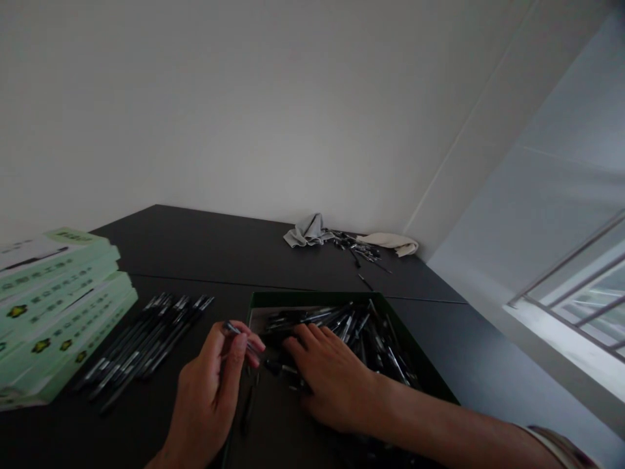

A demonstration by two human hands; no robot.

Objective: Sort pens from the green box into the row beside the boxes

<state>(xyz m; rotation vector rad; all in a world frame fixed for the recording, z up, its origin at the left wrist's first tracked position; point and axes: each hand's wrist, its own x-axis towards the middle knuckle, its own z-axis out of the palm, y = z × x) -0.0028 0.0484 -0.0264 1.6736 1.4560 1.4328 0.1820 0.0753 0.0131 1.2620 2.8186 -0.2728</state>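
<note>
My left hand point(209, 384) is closed in a pinch on a dark pen point(243, 339), held just left of a dark green box point(312, 300). My right hand point(332, 378) reaches into that box with its fingers spread flat over a heap of several black and silver pens point(356, 329). A row of several similar pens point(146, 342) lies side by side on the black table point(195, 251), to the left of my left hand.
A stack of light green boxes point(53, 306) stands at the left table edge. At the far back lie a grey cloth point(307, 231), a white cloth point(390, 242) and a few loose pens point(361, 251). A window point(586, 286) is on the right.
</note>
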